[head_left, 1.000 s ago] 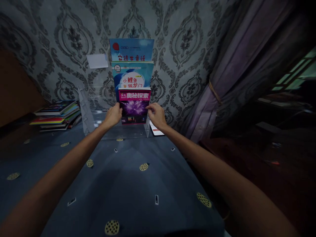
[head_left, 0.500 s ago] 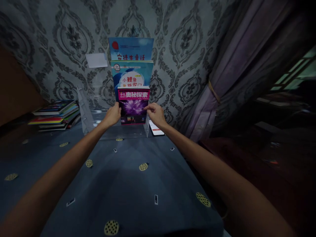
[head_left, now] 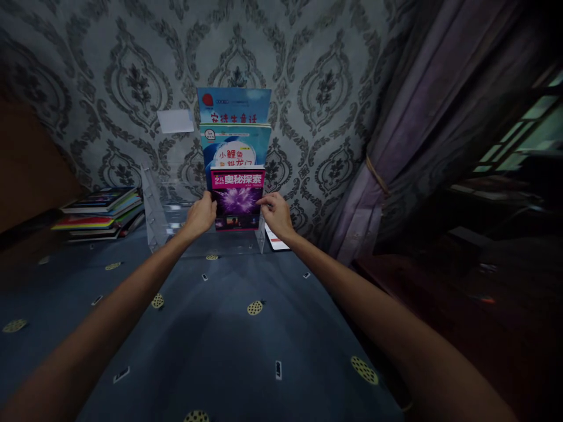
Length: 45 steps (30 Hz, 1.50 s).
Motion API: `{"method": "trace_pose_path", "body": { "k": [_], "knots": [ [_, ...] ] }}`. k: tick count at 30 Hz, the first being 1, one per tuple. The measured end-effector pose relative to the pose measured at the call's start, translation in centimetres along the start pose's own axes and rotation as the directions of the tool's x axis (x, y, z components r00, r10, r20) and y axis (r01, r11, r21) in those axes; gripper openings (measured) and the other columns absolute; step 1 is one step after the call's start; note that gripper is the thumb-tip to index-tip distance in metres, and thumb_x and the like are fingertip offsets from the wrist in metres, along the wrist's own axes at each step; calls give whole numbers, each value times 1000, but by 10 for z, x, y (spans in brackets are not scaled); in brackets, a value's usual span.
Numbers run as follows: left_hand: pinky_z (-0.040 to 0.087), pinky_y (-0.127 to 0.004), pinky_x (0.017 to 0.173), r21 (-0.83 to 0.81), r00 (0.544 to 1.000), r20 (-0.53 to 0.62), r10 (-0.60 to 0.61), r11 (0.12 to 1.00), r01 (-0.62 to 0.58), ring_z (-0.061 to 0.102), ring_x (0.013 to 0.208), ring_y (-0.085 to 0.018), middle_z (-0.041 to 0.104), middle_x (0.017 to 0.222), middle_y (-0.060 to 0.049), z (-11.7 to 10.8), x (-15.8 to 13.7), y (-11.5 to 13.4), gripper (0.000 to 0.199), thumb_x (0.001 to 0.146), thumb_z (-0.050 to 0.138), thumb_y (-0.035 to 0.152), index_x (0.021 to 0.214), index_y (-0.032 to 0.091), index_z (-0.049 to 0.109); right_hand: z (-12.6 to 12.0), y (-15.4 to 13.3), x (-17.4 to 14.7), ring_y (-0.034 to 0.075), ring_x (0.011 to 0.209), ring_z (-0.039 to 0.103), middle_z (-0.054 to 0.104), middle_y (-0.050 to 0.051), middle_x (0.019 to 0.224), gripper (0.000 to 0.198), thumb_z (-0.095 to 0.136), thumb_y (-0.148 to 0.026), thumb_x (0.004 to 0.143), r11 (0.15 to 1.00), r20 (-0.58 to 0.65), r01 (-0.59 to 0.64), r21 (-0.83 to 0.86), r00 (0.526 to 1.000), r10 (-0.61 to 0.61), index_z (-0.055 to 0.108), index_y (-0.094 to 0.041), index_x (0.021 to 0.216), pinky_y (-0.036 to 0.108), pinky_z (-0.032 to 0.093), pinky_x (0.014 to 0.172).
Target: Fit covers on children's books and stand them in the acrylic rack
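Observation:
A pink and purple book point(head_left: 238, 200) stands upright at the front of a clear tiered book rack point(head_left: 153, 214). My left hand point(head_left: 202, 215) is closed at the book's left edge, and my right hand point(head_left: 275, 213) pinches its right edge with thumb and forefinger. Behind it rises a turquoise book point(head_left: 259, 143) with a round white title patch. A taller blue book point(head_left: 237, 104) stands at the very back. The lower parts of both rear books are hidden by the ones in front.
A stack of books point(head_left: 105, 211) lies left of the rack. Beside the rack's right end, a phone point(head_left: 277, 241) with a lit screen is partly covered by my right hand. A white card point(head_left: 175, 121) is above the rack's left part. A tied curtain point(head_left: 373, 158) hangs at right.
The whole view has tilted up slightly, so everything sits lower in the picture. Both hands keep their places at the pink book's edges, and the book stays on the front of the rack.

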<state>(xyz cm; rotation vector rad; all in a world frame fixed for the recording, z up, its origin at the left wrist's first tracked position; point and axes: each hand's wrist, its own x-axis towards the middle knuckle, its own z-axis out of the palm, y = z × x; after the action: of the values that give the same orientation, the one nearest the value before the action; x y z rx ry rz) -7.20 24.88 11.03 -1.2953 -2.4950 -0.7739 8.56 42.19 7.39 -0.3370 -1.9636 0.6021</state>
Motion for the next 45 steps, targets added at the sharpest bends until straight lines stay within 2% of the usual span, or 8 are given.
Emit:
{"method": "trace_pose_path", "body": {
  "k": [16, 20, 23, 27, 32, 37, 41, 45],
  "knots": [
    [51, -43, 92, -31, 995, -88, 40, 999, -42, 69, 105, -31, 72, 109, -15, -3, -9, -7, 28, 100, 41, 26, 122, 16, 53, -7, -10, -4, 20, 92, 61, 62, 7, 94, 26, 51, -8, 80, 999, -35, -23, 42, 999, 24, 75, -18, 82, 29, 50, 69],
    [48, -44, 101, -55, 979, -186, 77, 994, -89, 61, 117, -30, 67, 123, -16, -8, -30, -15, 29, 98, 41, 23, 124, 14, 51, -7, -26, -32, 20, 92, 62, 63, 7, 93, 27, 50, -6, 80, 998, -73, 16, 60, 997, -12, 73, -19, 81, 29, 49, 70],
    [46, -46, 105, -65, 931, -306, 198, 972, -227, 57, 118, -29, 65, 121, -15, -3, -64, -33, 28, 98, 41, 25, 121, 15, 53, 1, -42, -74, 20, 94, 64, 65, 6, 95, 27, 49, -6, 84, 989, 19, 74, 132, 997, -77, 73, -19, 83, 31, 50, 79],
    [51, -46, 96, -61, 934, -229, 276, 953, -296, 60, 109, -29, 66, 112, -12, 18, -119, -79, 26, 99, 39, 27, 117, 19, 55, 24, -63, -132, 17, 88, 65, 67, 4, 92, 32, 48, 0, 80, 972, 295, 22, 233, 951, -92, 72, -20, 82, 29, 50, 81],
    [53, -45, 92, -77, 966, -141, 219, 970, -231, 63, 105, -29, 68, 107, -10, 32, -159, -140, 24, 97, 40, 29, 111, 22, 58, 60, -89, -171, 16, 91, 66, 68, 5, 96, 30, 52, 0, 82, 950, 604, -156, 271, 796, -41, 76, -19, 86, 27, 50, 81],
    [53, -42, 90, -142, 976, -183, 120, 979, -147, 64, 100, -27, 69, 100, -8, 24, -154, -172, 21, 95, 39, 31, 103, 23, 57, 106, -120, -177, 15, 80, 61, 66, 2, 82, 32, 54, 2, 80, 940, 656, -265, 216, 752, 61, 78, -20, 83, 26, 47, 78],
    [53, -42, 86, -145, 974, -212, 81, 983, -113, 63, 92, -26, 67, 92, -7, 22, -145, -188, 19, 93, 39, 29, 97, 23, 56, 149, -146, -175, 12, 68, 55, 63, 0, 80, 31, 55, 0, 80, 916, 691, -328, 232, 718, 82, 79, -20, 82, 21, 42, 66],
    [51, -41, 86, -107, 974, -218, 66, 990, -91, 61, 93, -26, 66, 93, -7, 21, -138, -204, 18, 93, 39, 25, 96, 24, 56, 184, -166, -178, 11, 67, 54, 63, -2, 78, 30, 56, -1, 79, 884, 718, -389, 259, 689, 93, 79, -20, 83, 21, 41, 65]
  ]
}}
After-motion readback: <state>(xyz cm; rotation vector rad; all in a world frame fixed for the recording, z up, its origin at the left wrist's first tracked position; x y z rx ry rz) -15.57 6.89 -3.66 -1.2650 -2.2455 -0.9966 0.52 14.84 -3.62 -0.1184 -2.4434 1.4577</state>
